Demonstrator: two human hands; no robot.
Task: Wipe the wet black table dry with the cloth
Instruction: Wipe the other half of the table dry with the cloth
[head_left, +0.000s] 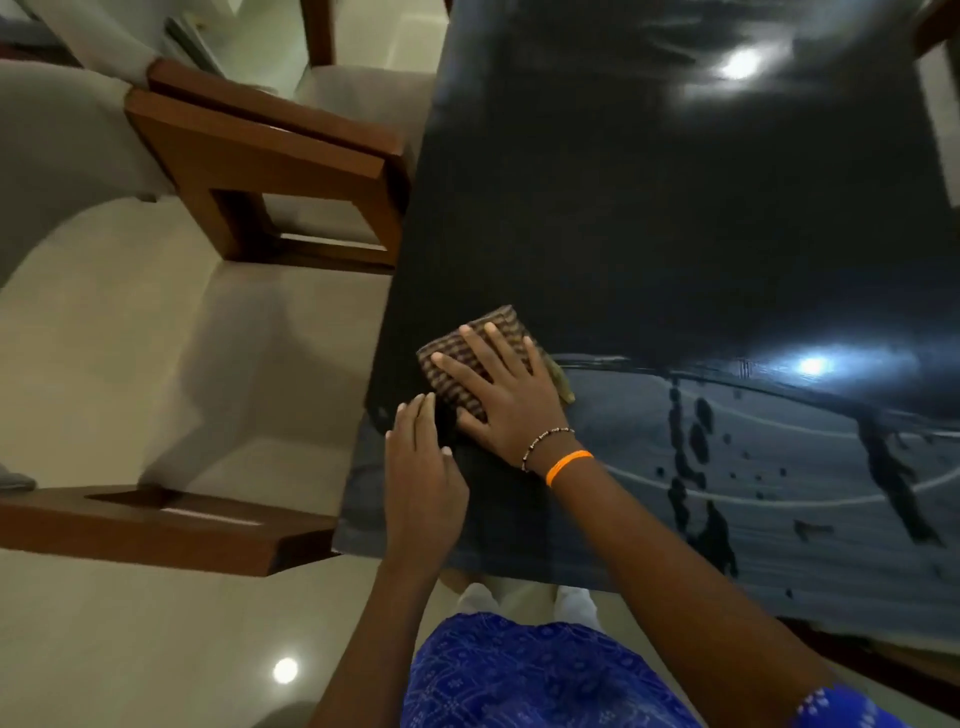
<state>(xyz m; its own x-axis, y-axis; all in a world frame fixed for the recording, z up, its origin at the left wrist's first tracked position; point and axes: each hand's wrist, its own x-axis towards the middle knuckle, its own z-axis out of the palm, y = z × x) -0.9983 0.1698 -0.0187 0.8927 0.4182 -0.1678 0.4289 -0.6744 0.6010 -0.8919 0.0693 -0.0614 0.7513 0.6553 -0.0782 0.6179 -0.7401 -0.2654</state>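
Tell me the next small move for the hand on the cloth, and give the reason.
Probably sweep the right hand, pressed flat on the folded checked cloth, rightward across the black table. The cloth sits at the near left edge, while droplets and streaks lie to its right. The left hand rests beside it on the table.

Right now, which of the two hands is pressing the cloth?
The right hand, the one with the orange band and bead bracelet at the wrist, lies flat on the checked cloth. The left hand rests on the black table beside it.
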